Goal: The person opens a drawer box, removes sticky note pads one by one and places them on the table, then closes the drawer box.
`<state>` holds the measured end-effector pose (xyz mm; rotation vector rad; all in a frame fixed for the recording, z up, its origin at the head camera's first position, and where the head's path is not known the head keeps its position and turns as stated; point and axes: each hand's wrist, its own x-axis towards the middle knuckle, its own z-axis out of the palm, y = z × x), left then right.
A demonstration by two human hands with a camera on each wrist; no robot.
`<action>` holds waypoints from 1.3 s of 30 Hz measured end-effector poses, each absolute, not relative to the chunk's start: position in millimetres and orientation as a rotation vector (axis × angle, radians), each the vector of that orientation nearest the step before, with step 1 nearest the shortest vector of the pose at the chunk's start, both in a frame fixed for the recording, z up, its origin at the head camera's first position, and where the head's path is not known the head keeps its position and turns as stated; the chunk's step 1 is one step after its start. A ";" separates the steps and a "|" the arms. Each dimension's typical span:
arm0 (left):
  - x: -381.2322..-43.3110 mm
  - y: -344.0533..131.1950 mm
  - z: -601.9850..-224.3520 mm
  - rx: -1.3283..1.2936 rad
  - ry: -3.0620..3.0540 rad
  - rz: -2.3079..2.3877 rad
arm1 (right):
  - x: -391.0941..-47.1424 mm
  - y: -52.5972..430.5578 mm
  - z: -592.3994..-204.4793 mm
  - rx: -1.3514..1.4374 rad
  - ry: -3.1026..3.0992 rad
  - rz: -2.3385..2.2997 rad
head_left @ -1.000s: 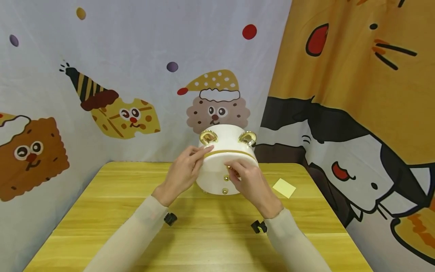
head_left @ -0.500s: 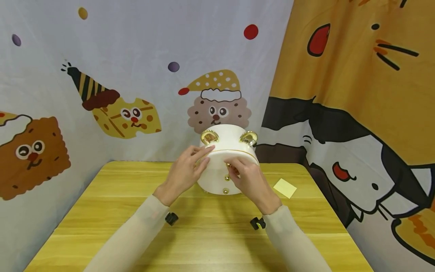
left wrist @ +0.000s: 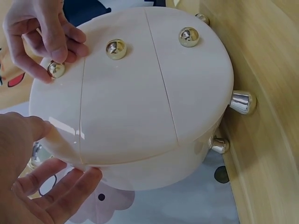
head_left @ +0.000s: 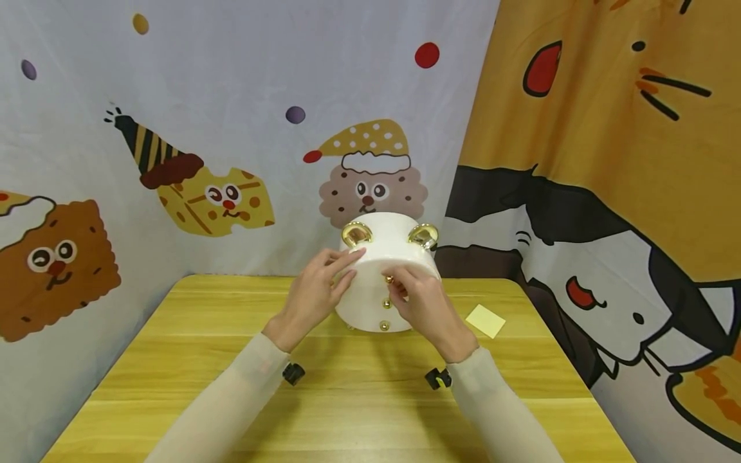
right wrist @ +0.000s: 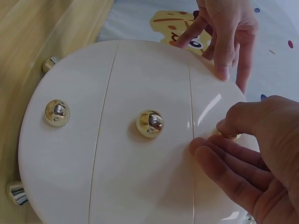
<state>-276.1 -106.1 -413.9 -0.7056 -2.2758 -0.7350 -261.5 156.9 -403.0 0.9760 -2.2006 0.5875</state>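
A white, rounded small drawer chest (head_left: pixel 367 289) stands on the table, with gold round ears (head_left: pixel 423 236) on top. Its front has three panels split by thin seams, each with a gold ball knob. My right hand (head_left: pixel 425 305) pinches the top knob (left wrist: pixel 56 69) between thumb and forefinger, the other fingers lying near the front. The middle knob (right wrist: pixel 150 123) and bottom knob (right wrist: pixel 57 113) are untouched. My left hand (head_left: pixel 312 286) rests at the chest's upper left edge, fingers extended, thumb near the front face in the left wrist view. The top panel sits flush with the body.
A yellow sticky note (head_left: pixel 485 321) lies on the wooden table (head_left: pixel 359 411) to the right of the chest. Short gold feet (left wrist: pixel 243 102) hold the chest up. Behind the table hangs a cartoon-printed cloth (head_left: pixel 231 83).
The gold strip along the chest's upper front edge has narrowed and vanished as the top drawer went in flush. My right hand kept hold of the knob; the left thumb lifted slightly.
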 end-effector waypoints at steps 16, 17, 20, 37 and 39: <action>-274.6 -105.4 -415.3 -0.701 -2.290 -0.722 | -259.8 164.3 -410.1 1.015 -2.248 0.532; -274.6 -105.4 -415.2 -0.700 -2.290 -0.723 | -259.4 165.0 -410.4 1.015 -2.252 0.528; -274.8 -105.3 -415.0 -0.695 -2.293 -0.725 | -258.0 167.2 -411.4 1.012 -2.276 0.508; -272.7 -104.8 -415.0 -0.679 -2.303 -0.726 | -251.2 183.8 -425.2 1.102 -2.296 0.414; -272.8 -104.1 -414.9 -0.681 -2.300 -0.727 | -251.1 185.0 -426.5 1.097 -2.310 0.403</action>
